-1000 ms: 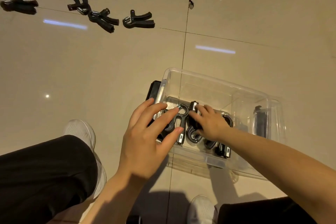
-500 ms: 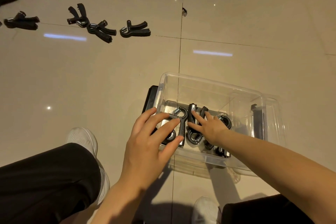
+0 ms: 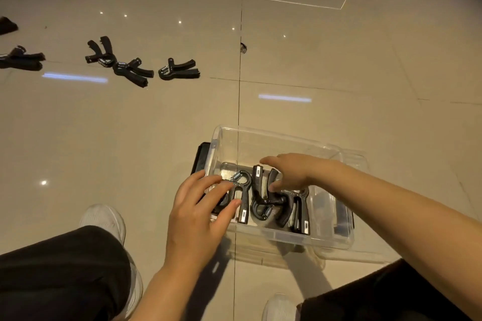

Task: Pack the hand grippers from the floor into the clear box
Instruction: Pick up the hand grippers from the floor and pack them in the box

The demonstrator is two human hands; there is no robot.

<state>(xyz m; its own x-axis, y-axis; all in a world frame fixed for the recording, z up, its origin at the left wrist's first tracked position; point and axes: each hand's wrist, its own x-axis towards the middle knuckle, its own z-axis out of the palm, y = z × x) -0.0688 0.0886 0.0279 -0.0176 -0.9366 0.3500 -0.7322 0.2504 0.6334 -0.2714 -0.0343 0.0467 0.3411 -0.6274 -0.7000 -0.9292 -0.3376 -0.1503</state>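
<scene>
The clear box [image 3: 273, 138] sits on the tiled floor in front of me. Several black hand grippers lie side by side in it, one [image 3: 241, 197] at the left, another [image 3: 263, 206] in the middle. My left hand [image 3: 200, 214] is spread over the box's left near edge, fingers apart, fingertips near the left gripper. My right hand [image 3: 289, 172] hovers inside the box above the middle grippers, fingers loose and holding nothing. More black hand grippers lie on the floor far left: one [image 3: 180, 70], a touching pair [image 3: 117, 62], and one [image 3: 20, 58] at the frame edge.
A black flat object [image 3: 202, 159] lies against the box's left side, partly under it. My legs in black trousers and white shoes [image 3: 104, 219] flank the box. A small dark chip [image 3: 243, 47] sits on the tile seam beyond.
My right hand has lifted off the middle grippers and opened, shifting slightly right. The view has tilted up, so the box appears lower. My left hand stays at the box's left edge.
</scene>
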